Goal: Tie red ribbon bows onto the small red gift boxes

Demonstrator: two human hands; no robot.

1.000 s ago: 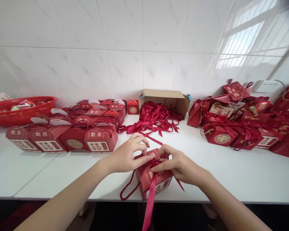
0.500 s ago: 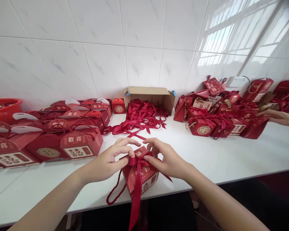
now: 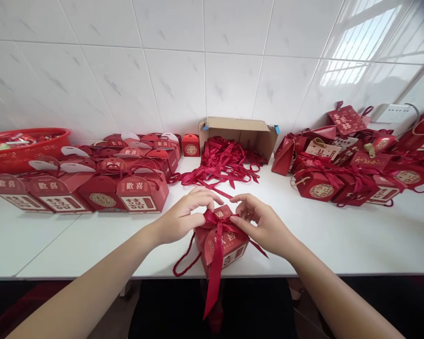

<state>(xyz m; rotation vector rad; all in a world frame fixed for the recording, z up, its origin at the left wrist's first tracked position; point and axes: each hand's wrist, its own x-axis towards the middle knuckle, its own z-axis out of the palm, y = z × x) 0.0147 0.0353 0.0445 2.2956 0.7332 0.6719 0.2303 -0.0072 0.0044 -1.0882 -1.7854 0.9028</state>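
Observation:
A small red gift box (image 3: 231, 247) with Chinese characters on its flaps stands near the table's front edge. Around its top a dark red satin ribbon (image 3: 216, 268) is tied in a bow, and one long tail hangs over the front of the box past the table edge. My left hand (image 3: 182, 214) pinches the bow's left loop between thumb and fingers. On the other side, my right hand (image 3: 263, 223) has its thumb and fingers closed on the right part of the bow. A twisted red cord handle (image 3: 185, 269) droops from the box's left side.
Rows of red gift boxes (image 3: 137, 202) stand at the left, before a red plastic basin (image 3: 49, 146). Loose ribbons (image 3: 221, 162) spill from a cardboard box (image 3: 238, 125) against the tiled wall. Ribbon-tied boxes (image 3: 320, 190) are piled at the right, near a white power strip (image 3: 390, 113).
My view has turned left, bringing more of the basin into sight. The other person's hand and the bag it touched at the right are out of view. Both my hands stay on the bow.

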